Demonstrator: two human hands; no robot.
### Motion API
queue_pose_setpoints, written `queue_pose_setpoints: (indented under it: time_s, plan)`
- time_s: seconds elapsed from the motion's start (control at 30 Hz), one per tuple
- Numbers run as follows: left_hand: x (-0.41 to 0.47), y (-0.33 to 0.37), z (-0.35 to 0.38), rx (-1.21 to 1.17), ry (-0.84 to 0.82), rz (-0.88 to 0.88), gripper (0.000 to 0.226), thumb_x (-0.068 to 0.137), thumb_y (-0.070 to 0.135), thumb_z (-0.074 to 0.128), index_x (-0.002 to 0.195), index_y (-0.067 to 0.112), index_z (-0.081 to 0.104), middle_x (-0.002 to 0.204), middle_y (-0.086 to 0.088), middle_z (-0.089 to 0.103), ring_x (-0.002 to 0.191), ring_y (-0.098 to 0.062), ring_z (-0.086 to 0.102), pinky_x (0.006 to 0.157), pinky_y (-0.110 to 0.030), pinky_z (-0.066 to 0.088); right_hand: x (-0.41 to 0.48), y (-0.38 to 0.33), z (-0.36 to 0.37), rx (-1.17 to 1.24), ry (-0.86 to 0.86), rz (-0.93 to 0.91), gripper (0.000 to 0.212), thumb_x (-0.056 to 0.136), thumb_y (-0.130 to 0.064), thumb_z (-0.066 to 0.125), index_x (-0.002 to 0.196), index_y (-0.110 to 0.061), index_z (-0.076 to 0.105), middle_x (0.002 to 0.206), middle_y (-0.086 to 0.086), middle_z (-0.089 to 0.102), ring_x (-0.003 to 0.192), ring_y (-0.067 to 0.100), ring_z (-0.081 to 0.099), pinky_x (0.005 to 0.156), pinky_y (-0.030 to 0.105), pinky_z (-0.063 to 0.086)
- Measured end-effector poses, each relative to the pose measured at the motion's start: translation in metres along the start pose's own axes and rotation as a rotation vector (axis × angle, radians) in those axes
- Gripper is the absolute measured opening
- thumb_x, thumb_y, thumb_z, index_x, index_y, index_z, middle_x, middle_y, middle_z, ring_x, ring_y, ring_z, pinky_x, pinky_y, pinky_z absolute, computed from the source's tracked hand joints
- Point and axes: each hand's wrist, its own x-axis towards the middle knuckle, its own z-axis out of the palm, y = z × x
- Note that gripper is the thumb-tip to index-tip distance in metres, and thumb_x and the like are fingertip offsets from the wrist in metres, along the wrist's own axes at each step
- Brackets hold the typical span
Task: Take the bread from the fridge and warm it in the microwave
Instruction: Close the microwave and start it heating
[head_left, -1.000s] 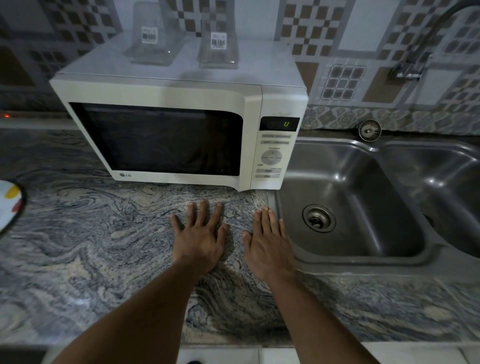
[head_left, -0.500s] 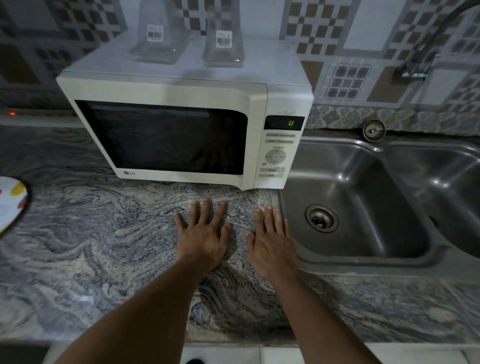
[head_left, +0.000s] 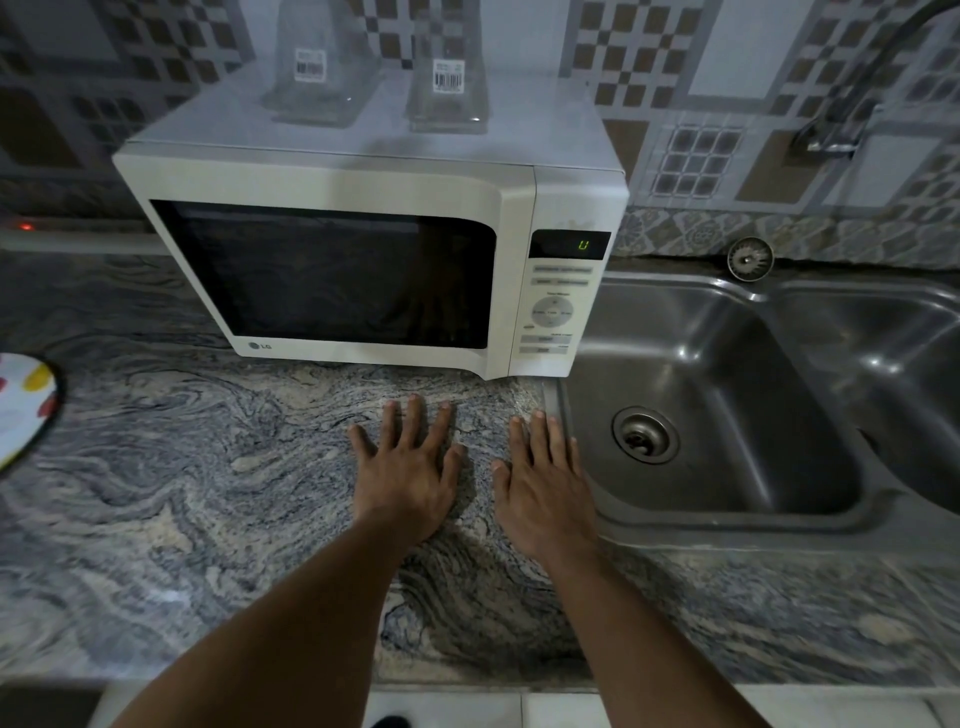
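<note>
Stone countertop (head_left: 182, 493) bore my left hand (head_left: 410, 483) and right hand (head_left: 545, 493), fingers straight, spread, holding nothing. Microwave (head_left: 332, 275) stood shut just beyond. Bread and fridge were out of view; I judged turning to locate the fridge first advisable.

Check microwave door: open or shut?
Shut. The microwave door sits flush with the control panel, no gap visible. Both hands lie flat on the counter.
</note>
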Motion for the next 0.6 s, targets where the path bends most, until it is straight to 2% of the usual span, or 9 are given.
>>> queue_pose_setpoints:
  time_s: [0.33, 0.47, 0.53, 0.6]
  plan:
    - [0.000, 0.004, -0.004, -0.003, -0.057, -0.019, 0.059, 0.098, 0.056, 0.000, 0.150, 0.039, -0.022, 0.161, -0.001, -0.022, 0.147, -0.029, -0.023, 0.114, -0.066, -0.006, -0.001, 0.001, -0.002, 0.019, 0.007, -0.017, 0.061, 0.105, -0.046, 0.008, 0.158, -0.021, -0.010, 0.164, 0.005, -0.019, 0.149, 0.020, -0.024, 0.122, 0.044, -0.011]
    - [0.002, 0.016, -0.006, -0.026, -0.088, -0.071, 0.060, 0.097, 0.051, 0.001, 0.152, 0.035, -0.019, 0.162, -0.004, -0.019, 0.147, -0.034, -0.022, 0.110, -0.071, -0.008, 0.000, 0.003, -0.003, 0.070, 0.017, -0.021, 0.058, 0.107, -0.038, 0.013, 0.159, -0.017, -0.003, 0.166, 0.003, -0.013, 0.151, 0.017, -0.019, 0.122, 0.038, -0.011]
    - [0.000, 0.018, -0.004, -0.023, -0.065, -0.067, 0.062, 0.091, 0.054, -0.008, 0.150, 0.038, -0.022, 0.162, -0.003, -0.020, 0.147, -0.036, -0.022, 0.109, -0.073, -0.008, 0.002, 0.003, -0.005, 0.207, 0.073, 0.001, 0.056, 0.108, -0.035, 0.018, 0.160, -0.018, 0.007, 0.167, 0.000, 0.000, 0.153, 0.013, -0.008, 0.124, 0.034, -0.002]
    - [0.001, 0.018, -0.001, -0.021, -0.039, -0.056, 0.061, 0.090, 0.060, -0.012, 0.147, 0.043, -0.025, 0.161, -0.002, -0.022, 0.146, -0.038, -0.021, 0.107, -0.074, -0.010, 0.008, 0.002, -0.006, 0.440, 0.185, 0.080, 0.056, 0.106, -0.038, 0.027, 0.159, -0.024, 0.016, 0.165, -0.002, 0.019, 0.151, 0.015, 0.016, 0.121, 0.035, 0.021]
